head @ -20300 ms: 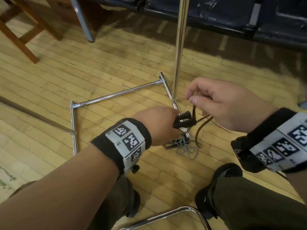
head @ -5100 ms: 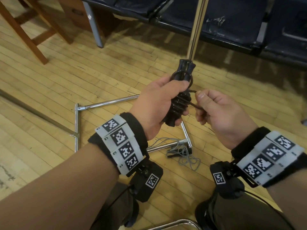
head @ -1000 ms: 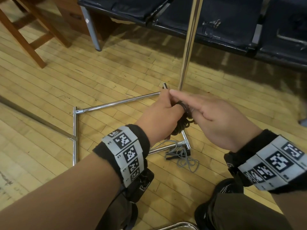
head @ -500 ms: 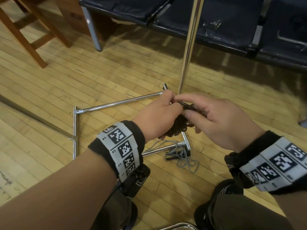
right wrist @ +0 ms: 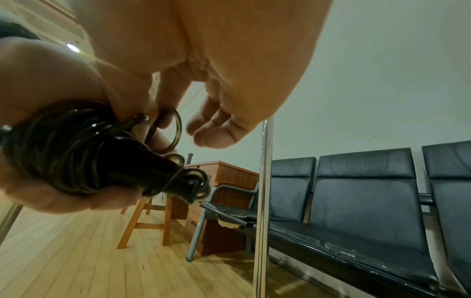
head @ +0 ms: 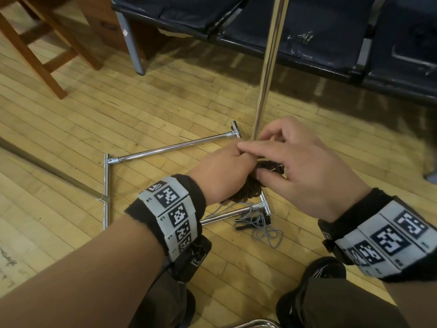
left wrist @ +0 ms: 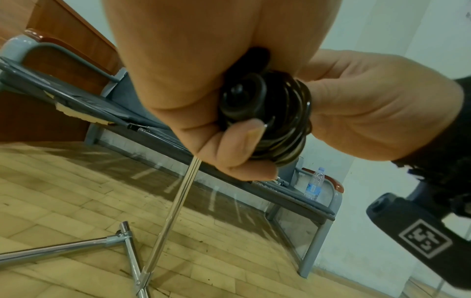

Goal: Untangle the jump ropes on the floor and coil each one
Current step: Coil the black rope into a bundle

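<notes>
A black jump rope, wound tightly round its own handles, is gripped in my left hand above the floor. In the left wrist view the handle ends and the coils show inside that fist. My right hand lies over the top of the bundle, with forefinger and thumb pinching a last loop of rope and the other fingers loose. A grey jump rope lies in a loose heap on the floor, below the hands, against the chrome frame.
A chrome stand has its base frame flat on the wooden floor and an upright pole just behind my hands. Dark bench seats stand beyond it and a wooden stool at the far left. My shoes are below.
Since 5 s ago the bundle has come down from the raised position. In the last half second my right fingers have lifted and spread over it, while the left grip stays.
</notes>
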Tool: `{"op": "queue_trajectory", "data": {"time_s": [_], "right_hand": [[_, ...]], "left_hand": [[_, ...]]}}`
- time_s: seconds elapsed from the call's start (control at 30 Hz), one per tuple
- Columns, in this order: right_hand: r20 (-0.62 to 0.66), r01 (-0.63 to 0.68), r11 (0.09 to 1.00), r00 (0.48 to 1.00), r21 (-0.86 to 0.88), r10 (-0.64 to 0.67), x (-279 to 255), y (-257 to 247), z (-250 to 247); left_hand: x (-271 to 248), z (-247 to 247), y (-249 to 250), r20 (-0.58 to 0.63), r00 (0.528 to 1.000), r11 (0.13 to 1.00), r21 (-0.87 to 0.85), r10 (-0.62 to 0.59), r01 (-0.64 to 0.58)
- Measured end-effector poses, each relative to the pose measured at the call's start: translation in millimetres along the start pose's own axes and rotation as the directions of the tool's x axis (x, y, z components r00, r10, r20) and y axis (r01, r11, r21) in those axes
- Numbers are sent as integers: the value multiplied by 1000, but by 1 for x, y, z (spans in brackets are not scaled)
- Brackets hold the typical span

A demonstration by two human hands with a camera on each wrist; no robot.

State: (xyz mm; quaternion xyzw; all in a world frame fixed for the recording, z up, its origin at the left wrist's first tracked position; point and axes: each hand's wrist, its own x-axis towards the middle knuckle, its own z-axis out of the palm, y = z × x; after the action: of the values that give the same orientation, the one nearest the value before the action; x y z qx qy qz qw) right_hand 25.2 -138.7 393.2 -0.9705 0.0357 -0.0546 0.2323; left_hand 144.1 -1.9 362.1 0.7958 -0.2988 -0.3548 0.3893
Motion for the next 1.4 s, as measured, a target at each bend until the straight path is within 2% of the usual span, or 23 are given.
{"op": "queue_trajectory", "data": {"time_s": [0.1,0.17,0.23,0.3,0.4,0.47,0.57,0.7,0.83,0.93,1.03,1.17,1.27,1.33,1.4], "right_hand": [[32,51,998,998,-48,-50,2,-2,2],[9,68,993,998,-92,-67,3,-2,3],[-41,43,998,998,-54,-46,2,1,3],[-101,-35,998,994,54,40,1,7,3],[-169,-169,961,964,219,208,-1,19,1],[-172,-241,945,944,222,281,-1,25,2],[-135,-316,936,932,153,336,-1,25,6],[-64,-354,891,920,285,386,-1,22,6],[-56,-354,872,918,339,394,0,23,6],[52,-397,865,914,307,402,-1,30,4],[177,-393,897,916,202,361,-4,34,4],[267,-238,970,933,-52,243,-3,19,11],[252,-218,966,935,-141,248,0,7,21],[214,-299,948,924,-107,316,1,6,24],[261,-413,901,891,131,370,2,8,27]], "left_hand": [[-1,-3,-1,9,1000,999,-48,-15,16],[-1,-4,-1,67,996,988,-142,-54,63],[-2,-5,-2,130,988,959,-259,-83,115],[-3,-6,-2,149,984,947,-293,-94,134],[-5,-9,-2,162,983,974,-192,-89,120],[-5,-10,-2,156,984,994,-51,-89,98],[-3,-9,-3,144,988,975,221,-59,25],[-3,-5,-4,144,988,944,329,-47,-3],[-3,-7,-5,150,988,939,342,-27,-26],[-4,-9,-5,161,987,940,339,-12,-44],[-3,-9,-7,135,991,936,351,-19,-30],[1,-1,-9,35,999,918,396,-31,15],[2,8,-8,2,1000,939,344,1,-2],[1,9,-6,-38,999,961,277,33,-21],[0,8,-5,-55,996,968,245,65,-49]]}}
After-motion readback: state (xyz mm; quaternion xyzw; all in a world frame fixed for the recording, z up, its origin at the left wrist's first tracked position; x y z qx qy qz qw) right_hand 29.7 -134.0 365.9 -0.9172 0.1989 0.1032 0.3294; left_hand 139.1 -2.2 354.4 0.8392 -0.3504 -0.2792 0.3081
